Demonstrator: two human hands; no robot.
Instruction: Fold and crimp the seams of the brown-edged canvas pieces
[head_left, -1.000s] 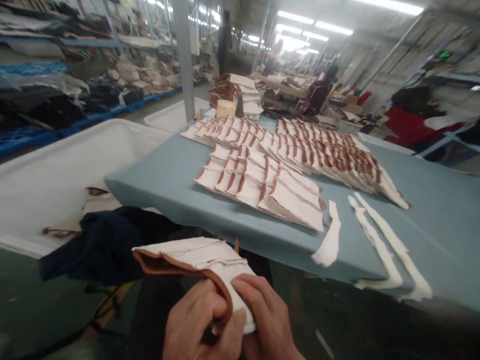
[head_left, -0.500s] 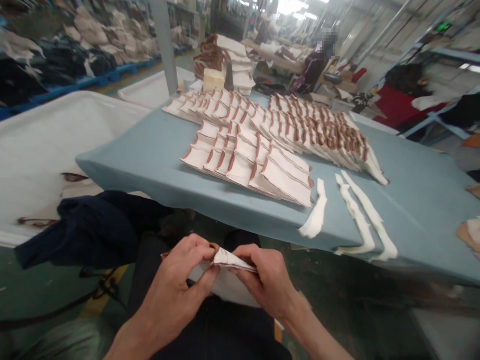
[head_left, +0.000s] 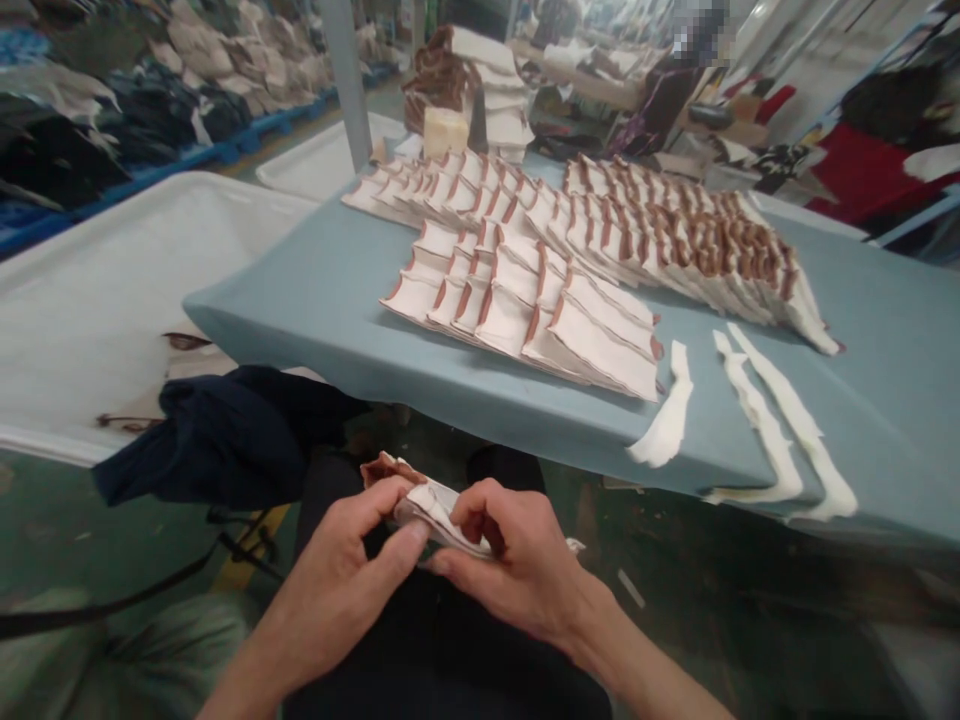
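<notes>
Over my lap, both hands grip a folded piece of cream fabric (head_left: 442, 505) with a brown side showing at its far left end. My left hand (head_left: 352, 580) pinches its left part between thumb and fingers. On the right part, my right hand (head_left: 517, 560) has its fingers curled over the edge and its thumb beneath. Part of the piece is hidden behind my fingers. Beyond my hands, similar cream pieces with brown edges (head_left: 517, 305) lie overlapping in rows on the blue-covered table (head_left: 300, 325).
Long white strips (head_left: 765, 420) hang over the table's front edge at right. A white bin (head_left: 150, 230) stands on the left, dark blue cloth (head_left: 217, 430) beside it. A folded stack (head_left: 502, 95) and a yellowish block (head_left: 445, 131) are at the back. A person (head_left: 667, 95) sits beyond.
The fabric piece has turned in my hands, so its brown left end now shows more. My right fingers have curled further over it. The camera view has shifted slightly.
</notes>
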